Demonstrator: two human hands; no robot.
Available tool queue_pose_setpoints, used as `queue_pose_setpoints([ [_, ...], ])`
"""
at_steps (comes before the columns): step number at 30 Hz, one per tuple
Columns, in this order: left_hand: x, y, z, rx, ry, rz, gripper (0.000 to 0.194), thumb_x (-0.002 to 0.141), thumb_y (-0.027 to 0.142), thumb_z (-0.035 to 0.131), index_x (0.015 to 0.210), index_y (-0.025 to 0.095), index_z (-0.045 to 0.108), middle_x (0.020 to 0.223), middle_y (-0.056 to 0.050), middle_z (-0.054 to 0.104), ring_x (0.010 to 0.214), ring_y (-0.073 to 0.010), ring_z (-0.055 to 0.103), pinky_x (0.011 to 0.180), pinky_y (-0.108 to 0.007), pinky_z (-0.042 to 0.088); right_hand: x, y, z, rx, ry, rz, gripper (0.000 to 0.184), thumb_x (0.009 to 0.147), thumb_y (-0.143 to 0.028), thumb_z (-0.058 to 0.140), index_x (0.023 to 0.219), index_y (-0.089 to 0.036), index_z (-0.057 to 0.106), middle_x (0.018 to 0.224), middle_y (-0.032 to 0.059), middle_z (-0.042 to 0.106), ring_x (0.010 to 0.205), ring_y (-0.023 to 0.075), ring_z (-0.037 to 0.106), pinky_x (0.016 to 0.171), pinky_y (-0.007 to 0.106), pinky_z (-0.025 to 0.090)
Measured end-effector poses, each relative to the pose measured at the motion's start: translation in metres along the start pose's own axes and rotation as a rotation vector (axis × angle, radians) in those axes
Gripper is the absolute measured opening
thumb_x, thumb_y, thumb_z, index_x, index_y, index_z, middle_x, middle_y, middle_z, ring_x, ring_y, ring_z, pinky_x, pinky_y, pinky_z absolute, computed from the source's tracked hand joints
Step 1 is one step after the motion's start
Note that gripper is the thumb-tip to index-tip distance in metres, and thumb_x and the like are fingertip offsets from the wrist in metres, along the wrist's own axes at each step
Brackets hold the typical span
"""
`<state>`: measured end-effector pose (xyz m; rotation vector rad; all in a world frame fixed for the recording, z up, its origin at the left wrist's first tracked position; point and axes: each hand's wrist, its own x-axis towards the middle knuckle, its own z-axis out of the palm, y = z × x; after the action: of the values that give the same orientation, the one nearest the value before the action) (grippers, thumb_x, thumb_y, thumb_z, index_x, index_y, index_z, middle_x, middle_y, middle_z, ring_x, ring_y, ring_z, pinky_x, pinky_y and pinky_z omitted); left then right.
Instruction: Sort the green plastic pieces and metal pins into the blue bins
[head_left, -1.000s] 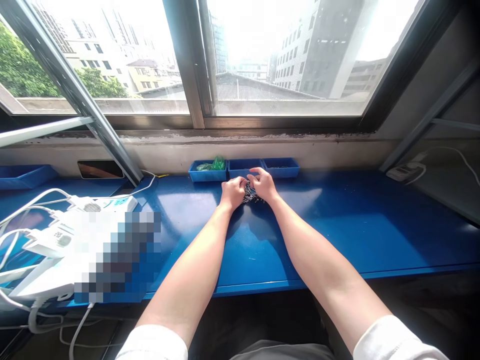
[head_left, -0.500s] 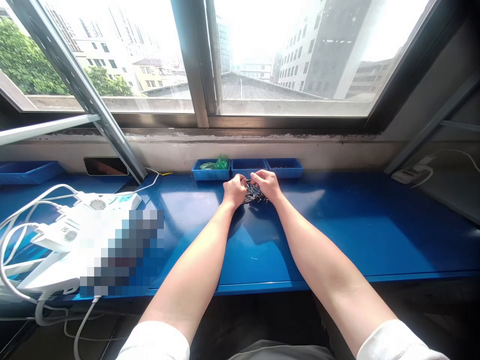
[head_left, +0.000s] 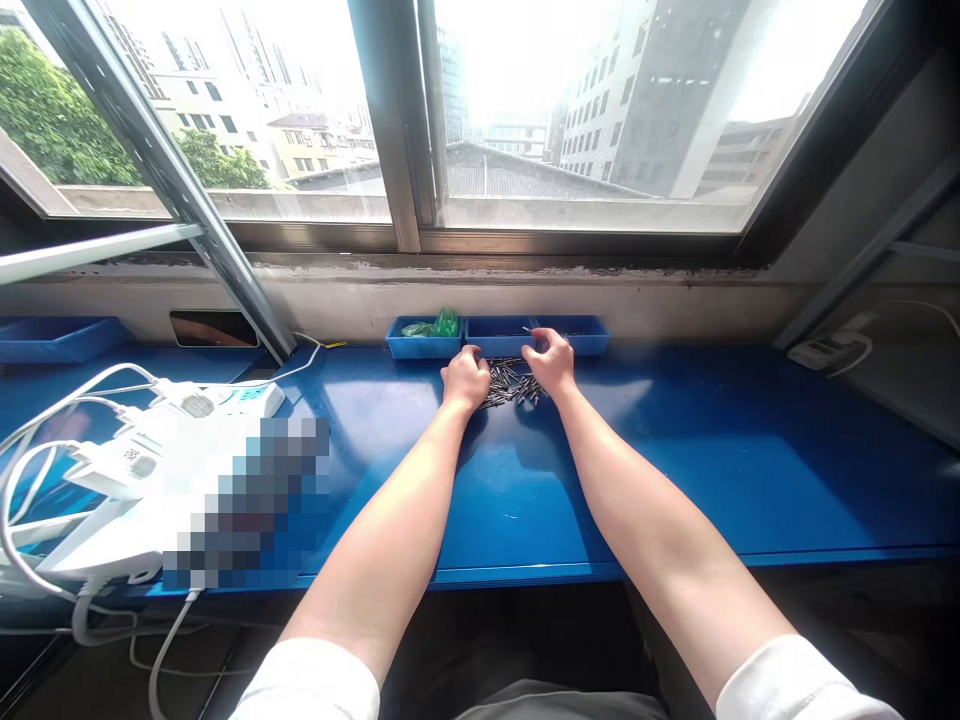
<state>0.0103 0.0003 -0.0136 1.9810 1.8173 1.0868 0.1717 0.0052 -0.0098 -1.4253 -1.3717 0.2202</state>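
A heap of dark, slender screws [head_left: 510, 380] lies on the blue tabletop between my hands. My left hand [head_left: 466, 378] rests at the heap's left edge, its fingers curled closed; what they hold, if anything, is hidden. My right hand [head_left: 553, 362] is raised at the heap's right side, in front of the right-hand blue bin [head_left: 592, 340]. Between its thumb and fingers it pinches a small screw [head_left: 528, 329], whose tip sticks out to the left. The middle blue bin [head_left: 495, 328] stands just behind the heap.
Green plastic bags [head_left: 442, 324] fill the left blue bin [head_left: 424, 348]. White power strips with plugs and cables [head_left: 135, 460] crowd the left side of the blue table [head_left: 660, 450]. A metal shelf post [head_left: 225, 270] rises there. Windows stand behind the table.
My right hand has moved right and slightly up, away from my left hand, with a screw between its fingers. My left hand has shifted slightly left, and more of the heap shows.
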Motion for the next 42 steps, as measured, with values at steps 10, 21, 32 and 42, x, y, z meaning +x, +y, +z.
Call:
queue_pose_setpoints([
  [10,-0.001,0.000,-0.003,0.087,0.033,-0.072,0.030,0.082,0.024,0.042,0.107,0.020,0.058,0.115,-0.012,0.060,0.115,-0.0278,0.049,0.094,-0.043,0.036,0.005,0.011,-0.002,-0.265,-0.096,0.095,0.067,0.063,-0.028,0.055,0.129,-0.018,0.049,0.133,0.0065,0.050,0.120,0.0317,0.036,0.095,0.042,0.037],
  [21,0.000,0.000,0.001,0.070,-0.053,-0.093,0.032,0.084,0.031,0.042,0.112,0.019,0.053,0.119,-0.013,0.060,0.117,-0.0281,0.050,0.095,-0.043,0.034,0.003,0.011,-0.002,-0.291,-0.172,0.155,0.080,0.067,-0.031,0.059,0.141,-0.018,0.031,0.149,0.0094,0.027,0.125,0.0326,0.030,0.099,0.044,0.036],
  [32,0.000,0.000,0.003,0.120,-0.132,-0.065,0.037,0.083,0.039,0.044,0.113,0.019,0.052,0.120,-0.013,0.060,0.117,-0.0298,0.049,0.095,-0.044,0.034,-0.002,0.010,0.003,-0.250,-0.150,-0.057,0.026,0.074,-0.031,0.052,0.092,-0.017,0.063,0.098,0.0094,0.059,0.101,0.0245,0.049,0.093,0.038,0.040],
  [42,-0.002,0.000,0.004,0.165,-0.165,-0.016,0.036,0.082,0.041,0.044,0.110,0.021,0.056,0.118,-0.012,0.059,0.116,-0.0298,0.049,0.094,-0.043,0.035,-0.002,0.008,0.001,-0.466,-0.093,0.002,0.059,0.073,-0.036,0.054,0.130,-0.021,0.044,0.131,0.0128,0.038,0.120,0.0330,0.030,0.097,0.050,0.030],
])
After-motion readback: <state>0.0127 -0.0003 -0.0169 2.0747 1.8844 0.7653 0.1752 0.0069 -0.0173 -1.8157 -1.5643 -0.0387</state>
